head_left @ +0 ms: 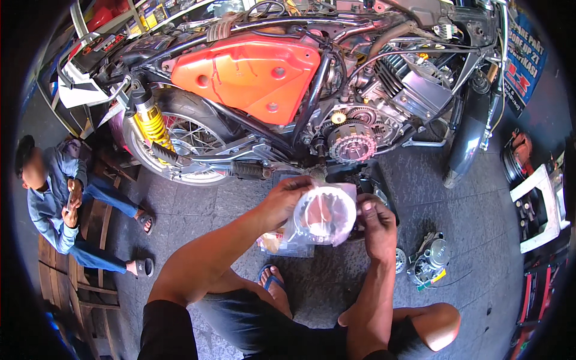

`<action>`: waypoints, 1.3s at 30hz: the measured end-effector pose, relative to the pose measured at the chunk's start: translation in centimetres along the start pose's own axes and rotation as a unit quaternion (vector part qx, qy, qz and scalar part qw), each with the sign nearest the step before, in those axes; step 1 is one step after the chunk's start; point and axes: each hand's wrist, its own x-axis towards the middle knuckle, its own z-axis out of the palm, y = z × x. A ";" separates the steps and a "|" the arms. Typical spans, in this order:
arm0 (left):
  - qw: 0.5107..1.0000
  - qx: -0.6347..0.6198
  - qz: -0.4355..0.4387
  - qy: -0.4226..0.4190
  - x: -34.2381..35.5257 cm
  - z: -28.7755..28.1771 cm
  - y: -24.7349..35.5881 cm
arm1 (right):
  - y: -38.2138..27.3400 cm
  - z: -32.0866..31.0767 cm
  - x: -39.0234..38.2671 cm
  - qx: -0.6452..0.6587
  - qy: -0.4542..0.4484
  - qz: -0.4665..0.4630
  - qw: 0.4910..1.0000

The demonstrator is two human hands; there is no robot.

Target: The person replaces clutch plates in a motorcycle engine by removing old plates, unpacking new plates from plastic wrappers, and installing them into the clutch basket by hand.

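Between my hands is a clear plastic bag (344,239) with flat ring-shaped plates (301,215) inside, which look like clutch plates. My left hand (287,203) pinches the bag's upper left edge, fingers closed. At the bag's right side, my right hand (377,227) grips the edge between thumb and fingers. Just beyond them stands a motorcycle with its engine side uncovered, showing a round toothed clutch (353,144) and gears (362,115). More clear plastic packaging (294,247) lies on the floor under my left forearm.
A black tray (389,199) sits below the engine, partly behind my right hand. Right of me, a metal engine cover (429,261) lies on the grey floor. A person (57,198) sits on a wooden bench (90,288) at left. A white stool (540,210) stands at right.
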 end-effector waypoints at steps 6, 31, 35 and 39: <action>0.994 -0.099 -0.008 0.052 0.0 -0.5 0.4 | -1.0 0.4 0.0 -0.012 0.010 0.022 1.000; 0.774 0.629 0.072 0.010 0.6 -3.4 -3.4 | -0.4 -0.9 0.2 0.254 0.107 0.048 0.960; 0.959 0.268 0.080 0.033 2.2 0.8 -3.3 | 1.4 0.7 0.1 0.299 0.082 0.106 0.945; 0.949 0.272 0.161 -0.003 2.7 2.7 -2.7 | 3.7 2.4 -0.1 0.335 0.044 0.146 0.930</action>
